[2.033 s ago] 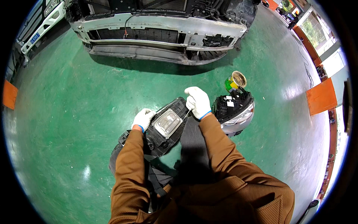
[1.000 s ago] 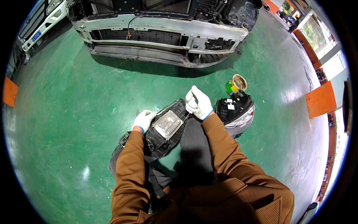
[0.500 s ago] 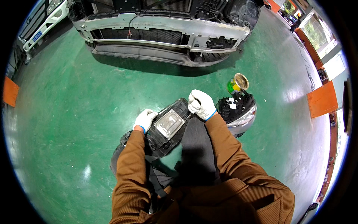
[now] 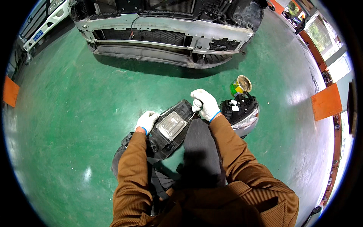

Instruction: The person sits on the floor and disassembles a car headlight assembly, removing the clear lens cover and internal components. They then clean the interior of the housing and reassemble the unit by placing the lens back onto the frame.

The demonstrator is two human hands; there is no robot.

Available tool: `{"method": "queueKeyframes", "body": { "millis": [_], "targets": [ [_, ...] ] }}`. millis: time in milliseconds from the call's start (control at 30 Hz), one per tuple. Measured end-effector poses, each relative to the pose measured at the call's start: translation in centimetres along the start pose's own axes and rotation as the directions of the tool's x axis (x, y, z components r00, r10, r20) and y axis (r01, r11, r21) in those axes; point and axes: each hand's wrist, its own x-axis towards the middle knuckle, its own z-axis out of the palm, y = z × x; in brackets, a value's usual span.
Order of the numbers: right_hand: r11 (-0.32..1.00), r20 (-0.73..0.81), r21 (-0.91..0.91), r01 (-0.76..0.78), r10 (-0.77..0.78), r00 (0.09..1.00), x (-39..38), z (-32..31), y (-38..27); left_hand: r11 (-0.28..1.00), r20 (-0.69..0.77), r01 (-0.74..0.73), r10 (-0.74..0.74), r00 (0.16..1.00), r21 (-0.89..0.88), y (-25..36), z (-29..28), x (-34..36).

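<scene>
A black headlight housing (image 4: 183, 110) with a translucent silvery cover (image 4: 172, 126) lies back side up across my legs. My left hand (image 4: 148, 120), in a white glove, grips the housing's left edge, its fingers curled over the rim. On the other side, my gloved right hand (image 4: 204, 104) is closed in a fist just above the housing's right edge. A thin metal-shafted tool (image 4: 192, 117), like a screwdriver, runs down from this fist beside the cover; its handle is hidden in the glove, and the contact at its tip is too small to make out.
A second headlight (image 4: 245, 117) sits on the green floor right of my knee, with a green-yellow can (image 4: 241, 85) behind it. Ahead stands a car front (image 4: 162, 30) without its bumper cover. A white vehicle (image 4: 43, 26) is at far left, an orange panel (image 4: 327, 101) at right.
My right hand has risen very slightly, with the thin tool still in it. The left hand and the headlight housing stay practically where they were.
</scene>
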Motion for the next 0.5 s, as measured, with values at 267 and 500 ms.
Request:
{"method": "queueKeyframes", "body": {
  "millis": [267,500],
  "targets": [
    [0.209,-0.096,-0.973,-0.099,0.028,0.995,-1.0,0.4,-5.4,1.000,-0.004,-0.006,0.006,1.000,-0.018,-1.9,0.2,1.1],
    [0.340,0.014,-0.939,-0.048,0.177,0.984,-0.4,-1.0,-5.2,1.000,-0.039,-0.019,0.018,0.999,-0.013,-0.4,0.4,0.2]
  ]
}}
